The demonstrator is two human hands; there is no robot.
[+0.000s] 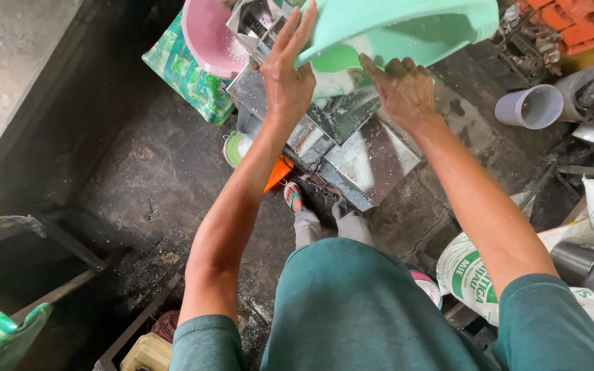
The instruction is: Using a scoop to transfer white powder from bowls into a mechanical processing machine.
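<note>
Two hands: both on the mint-green basin (407,27), tipped over the steel hopper (342,130).
Left hand (289,75): fingers straight and spread flat against the basin's outer wall, steadying, not pinching.
Right hand (403,86): fingers curled up under the rim, carrying the weight.
Basin: just above the hopper, mouth tilted down at it.
Tip imo: keep the pour slow and centred over the hopper, away from the pink basin (207,34) behind it.
</note>
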